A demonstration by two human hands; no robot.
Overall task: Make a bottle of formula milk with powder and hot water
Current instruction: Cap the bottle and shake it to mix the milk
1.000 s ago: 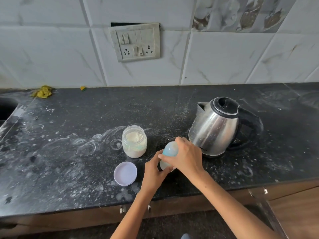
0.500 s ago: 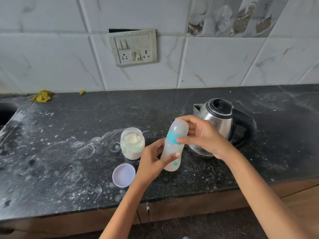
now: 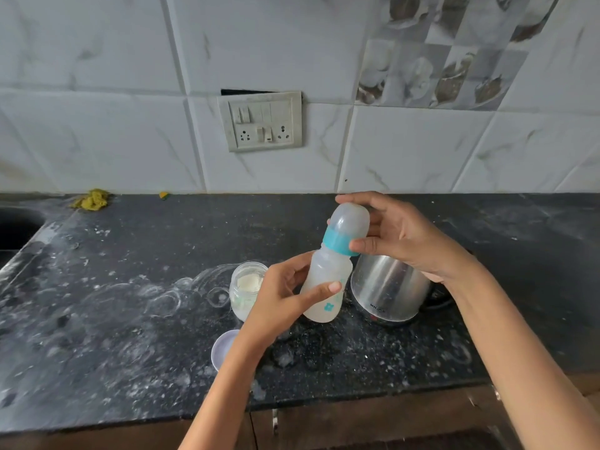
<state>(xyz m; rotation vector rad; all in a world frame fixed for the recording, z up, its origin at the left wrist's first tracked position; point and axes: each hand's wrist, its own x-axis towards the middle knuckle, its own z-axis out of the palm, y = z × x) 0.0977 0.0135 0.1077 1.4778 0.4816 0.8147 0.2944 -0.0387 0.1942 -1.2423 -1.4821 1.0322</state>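
A translucent baby bottle [image 3: 328, 280] with a teal collar and a clear dome cap is held tilted above the black counter [image 3: 113, 319]. My left hand [image 3: 285, 297] grips the bottle's lower body. My right hand [image 3: 399, 235] is closed around the cap and collar at the top. An open glass jar of white powder [image 3: 245, 290] stands just left of my left hand, partly hidden by it. Its white lid [image 3: 222, 347] lies on the counter in front of it. The steel electric kettle [image 3: 389, 287] stands behind the bottle, its top hidden by my right hand.
A sink [image 3: 16, 228] opens at the far left. A yellow cloth [image 3: 92, 199] lies by the wall. A switch and socket plate [image 3: 263, 121] is on the tiled wall. The counter is dusted with white powder and water rings.
Both hands have lifted the bottle off the counter and raised it higher. The right hand shifted from covering the top to gripping the cap and collar from the side.
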